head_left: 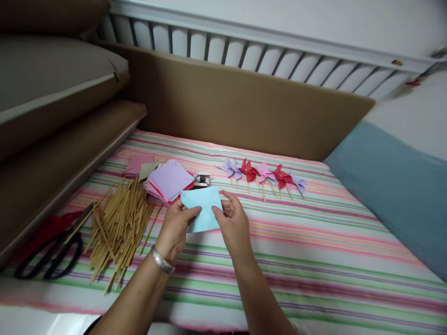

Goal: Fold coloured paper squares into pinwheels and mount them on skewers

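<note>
A light blue square of paper [206, 218] is held up over the striped cloth between both hands. My left hand [177, 225] grips its left side, thumb on top and fingers underneath. On the right edge, my right hand [234, 222] pinches the sheet the same way. Just behind my left hand lies a stack of coloured paper squares [171, 179], a lilac one on top. Beside the stack is a small open box [202, 179] with dark bits inside. A row of finished paper pinwheels [264, 172] in lilac, red and pink lies farther right.
A pile of thin wooden sticks [117, 228] spreads left of my left arm. Black-handled scissors [52, 253] lie at the far left, by something red [52, 228]. Stacked cushions [63, 125] rise along the left, and a brown panel [237, 107] stands at the back.
</note>
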The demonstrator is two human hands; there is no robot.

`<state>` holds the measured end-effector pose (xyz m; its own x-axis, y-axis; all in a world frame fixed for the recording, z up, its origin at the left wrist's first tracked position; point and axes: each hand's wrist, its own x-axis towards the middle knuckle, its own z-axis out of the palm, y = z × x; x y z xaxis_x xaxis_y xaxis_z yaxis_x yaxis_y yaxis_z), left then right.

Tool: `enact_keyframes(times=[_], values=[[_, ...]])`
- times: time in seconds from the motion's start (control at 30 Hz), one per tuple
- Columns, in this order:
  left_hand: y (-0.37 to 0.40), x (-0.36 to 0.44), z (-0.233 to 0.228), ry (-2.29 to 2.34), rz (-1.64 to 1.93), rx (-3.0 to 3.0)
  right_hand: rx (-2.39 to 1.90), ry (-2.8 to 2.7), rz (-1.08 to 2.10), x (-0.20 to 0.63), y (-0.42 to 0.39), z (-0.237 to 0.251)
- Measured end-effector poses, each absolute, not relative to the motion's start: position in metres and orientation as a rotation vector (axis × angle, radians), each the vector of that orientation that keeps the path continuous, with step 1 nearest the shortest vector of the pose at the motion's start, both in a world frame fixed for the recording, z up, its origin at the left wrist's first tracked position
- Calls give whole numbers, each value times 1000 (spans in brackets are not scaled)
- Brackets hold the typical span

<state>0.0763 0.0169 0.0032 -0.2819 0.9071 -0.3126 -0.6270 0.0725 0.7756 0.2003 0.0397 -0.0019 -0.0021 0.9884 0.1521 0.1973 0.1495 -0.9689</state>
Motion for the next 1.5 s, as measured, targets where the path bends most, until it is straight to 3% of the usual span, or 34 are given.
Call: enact_keyframes(times=[0.13,0.3,0.47,0.9,1.17,1.5], values=[[18,58,4,1051,1605,342,-1070,-1750,470,204,32,7],[18,45,6,1091,1639,345,-841,-2119,420,205,28,9],[17,43,8,1149,1612,372,-836,-2151,339,205,32,4],[17,49,7,1235,1491,598,-900,-2037,560,209,36,3],[15,60,10,1151,1414,631,-1060,-1783,963,204,36,0],[16,62,11,1086,1381,547,-1107,-1888,636,202,36,-3]])
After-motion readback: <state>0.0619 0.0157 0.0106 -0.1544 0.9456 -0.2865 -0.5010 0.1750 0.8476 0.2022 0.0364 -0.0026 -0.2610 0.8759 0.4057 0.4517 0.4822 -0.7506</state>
